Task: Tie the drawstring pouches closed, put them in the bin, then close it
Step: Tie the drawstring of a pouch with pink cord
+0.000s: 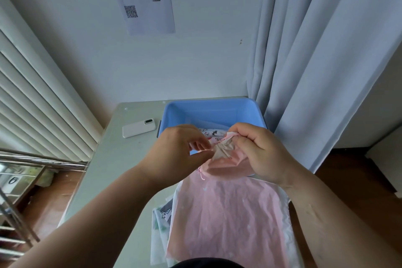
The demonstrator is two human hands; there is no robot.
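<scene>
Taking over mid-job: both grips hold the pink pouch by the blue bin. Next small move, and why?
Probably finish tying the neck: the right grip holds the gathered mouth of the pink pouch, the left grip pinches beside it, and it is not yet in the bin.

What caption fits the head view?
Left hand and right hand pinch the neck of a pink pouch by the open blue bin; more pouches lie on the table.

White wall (pixel 195 61), grey curtain (pixel 315 50), slatted blinds (pixel 32 104), wooden floor (pixel 348 180).
</scene>
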